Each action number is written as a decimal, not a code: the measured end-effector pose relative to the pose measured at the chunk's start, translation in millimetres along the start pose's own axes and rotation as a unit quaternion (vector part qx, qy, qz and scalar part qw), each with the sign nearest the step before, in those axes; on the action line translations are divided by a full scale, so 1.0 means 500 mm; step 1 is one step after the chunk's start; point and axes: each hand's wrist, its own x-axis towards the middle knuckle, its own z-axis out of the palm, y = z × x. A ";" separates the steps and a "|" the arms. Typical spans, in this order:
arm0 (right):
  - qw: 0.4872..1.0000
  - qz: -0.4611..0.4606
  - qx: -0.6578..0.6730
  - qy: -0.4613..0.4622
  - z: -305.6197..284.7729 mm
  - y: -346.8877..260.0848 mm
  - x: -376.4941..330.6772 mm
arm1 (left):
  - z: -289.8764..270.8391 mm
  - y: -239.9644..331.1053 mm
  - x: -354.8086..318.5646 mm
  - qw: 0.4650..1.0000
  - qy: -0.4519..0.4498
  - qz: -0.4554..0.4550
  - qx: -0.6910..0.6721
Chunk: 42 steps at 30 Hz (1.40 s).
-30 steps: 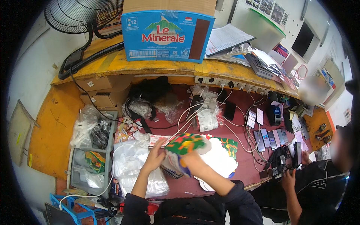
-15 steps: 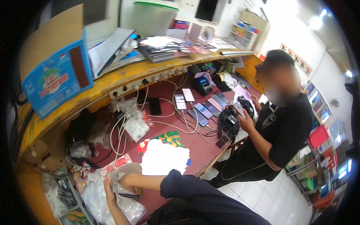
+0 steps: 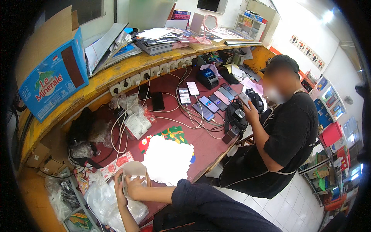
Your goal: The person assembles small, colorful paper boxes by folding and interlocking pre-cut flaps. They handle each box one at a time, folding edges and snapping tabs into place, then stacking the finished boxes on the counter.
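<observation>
Both hands together, fingers curled

Even, bright indoor lighting; a ceiling lamp flares white far above and right of the desk. Shadows on the desk are soft. Fisheye distortion bends the desk's edge, a black vignette rings it, and detail softens toward the rim.
</observation>
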 end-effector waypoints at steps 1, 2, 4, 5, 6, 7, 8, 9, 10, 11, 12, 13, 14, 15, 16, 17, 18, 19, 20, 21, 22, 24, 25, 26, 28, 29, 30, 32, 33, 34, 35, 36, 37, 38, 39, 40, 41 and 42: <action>1.000 -0.002 -0.004 0.020 0.001 -0.001 0.000 | -0.001 -0.002 0.003 1.000 0.004 -0.006 -0.020; 0.999 -0.011 0.000 0.038 0.000 0.001 0.003 | -0.006 -0.010 0.006 0.999 0.015 -0.011 -0.046; 0.995 -0.066 -0.061 0.037 -0.010 0.008 0.011 | -0.035 -0.037 0.011 0.994 0.043 -0.023 -0.096; 0.991 -0.095 -0.088 0.023 -0.018 0.013 0.013 | -0.053 -0.057 0.018 0.994 0.046 -0.025 -0.098; 0.993 -0.113 -0.015 0.025 -0.028 0.023 0.012 | -0.070 -0.081 0.021 0.992 0.065 -0.019 -0.107; 0.990 -0.130 0.056 0.015 -0.041 0.038 0.007 | -0.087 -0.109 0.024 0.989 0.084 -0.013 -0.119; 0.983 -0.140 0.122 -0.002 -0.053 0.056 -0.003 | -0.104 -0.138 0.029 0.985 0.086 0.011 -0.150; 0.975 -0.171 0.144 0.014 -0.068 0.070 -0.016 | -0.126 -0.163 0.039 0.992 0.086 0.039 -0.088; 0.956 -0.210 0.177 0.103 -0.077 0.096 -0.039 | -0.144 -0.188 0.051 0.988 0.118 0.008 -0.101; 0.924 -0.251 0.209 0.196 -0.083 0.122 -0.068 | -0.159 -0.209 0.063 0.982 0.137 -0.006 -0.130; 0.882 -0.290 0.239 0.285 -0.086 0.153 -0.101 | -0.172 -0.222 0.076 0.973 0.159 -0.029 -0.166; 0.862 -0.275 0.278 0.323 -0.088 0.194 -0.134 | -0.184 -0.225 0.094 0.968 0.150 -0.015 -0.198; 0.825 -0.270 0.306 0.391 -0.088 0.243 -0.168 | -0.191 -0.218 0.108 0.975 0.157 0.009 -0.158; 0.827 -0.177 0.390 0.364 -0.082 0.297 -0.206 | -0.197 -0.198 0.125 0.982 0.132 0.023 -0.135; 0.797 -0.117 0.455 0.379 -0.070 0.353 -0.246 | -0.196 -0.169 0.136 0.984 0.138 0.005 -0.109; 0.757 -0.067 0.454 0.466 -0.055 0.414 -0.285 | -0.187 -0.133 0.142 0.991 0.089 0.054 -0.083; 0.673 -0.016 0.529 0.516 -0.039 0.480 -0.323 | -0.174 -0.089 0.147 0.994 0.071 0.069 -0.055; 0.610 0.089 0.526 0.585 -0.022 0.544 -0.354 | -0.154 -0.043 0.151 0.995 0.053 0.084 -0.025; 0.458 0.129 0.502 0.723 0.000 0.597 -0.377 | -0.126 0.003 0.152 0.974 0.136 0.153 0.097; 0.406 0.198 0.547 0.705 0.029 0.640 -0.406 | -0.094 0.045 0.148 0.927 0.215 0.216 0.219; 0.341 0.281 0.593 0.673 0.056 0.674 -0.422 | -0.051 0.077 0.142 0.850 0.292 0.268 0.347; 0.366 0.276 0.642 0.615 0.117 0.695 -0.421 | 0.061 0.104 0.120 0.802 0.312 0.323 0.394; 0.437 0.265 0.606 0.610 0.145 0.688 -0.400 | 0.128 0.096 0.110 0.827 0.218 0.371 0.361; 0.488 0.233 0.589 0.600 0.171 0.674 -0.375 | 0.192 0.078 0.099 0.880 0.074 0.357 0.304; 0.521 0.203 0.606 0.566 0.217 0.635 -0.323 | 0.347 -0.003 0.074 0.951 -0.070 0.232 0.193; 0.545 0.220 0.604 0.538 0.238 0.612 -0.298 | 0.393 -0.046 0.062 0.911 -0.159 0.204 0.320; 0.569 0.224 0.606 0.509 0.256 0.590 -0.274 | 0.433 -0.092 0.045 0.825 -0.217 0.121 0.507; 0.604 0.204 0.611 0.470 0.289 0.553 -0.249 | 0.460 -0.173 0.023 0.779 -0.244 -0.016 0.578; 0.615 0.182 0.611 0.464 0.302 0.541 -0.244 | 0.463 -0.204 0.013 0.764 -0.244 -0.044 0.596; 0.620 0.166 0.627 0.442 0.313 0.532 -0.244 | 0.462 -0.227 0.001 0.740 -0.253 -0.083 0.618; 0.591 0.171 0.662 0.429 0.321 0.532 -0.251 | 0.461 -0.241 -0.008 0.733 -0.255 -0.072 0.626; 0.578 0.170 0.667 0.437 0.326 0.532 -0.260 | 0.452 -0.246 -0.013 0.750 -0.271 -0.081 0.598; 0.558 0.184 0.687 0.427 0.327 0.536 -0.272 | 0.444 -0.243 -0.013 0.761 -0.284 -0.086 0.576; 0.537 0.198 0.705 0.419 0.326 0.542 -0.285 | 0.440 -0.234 -0.009 0.764 -0.308 -0.100 0.557; 0.526 0.220 0.699 0.432 0.320 0.547 -0.292 | 0.429 -0.219 -0.001 0.775 -0.298 -0.045 0.555; 0.539 0.200 0.682 0.452 0.313 0.550 -0.298 | 0.420 -0.203 0.014 0.813 -0.282 -0.036 0.508; 0.550 0.188 0.664 0.470 0.304 0.553 -0.305 | 0.411 -0.185 0.031 0.841 -0.275 -0.035 0.464; 0.560 0.177 0.646 0.487 0.293 0.554 -0.309 | 0.402 -0.168 0.048 0.867 -0.267 -0.034 0.420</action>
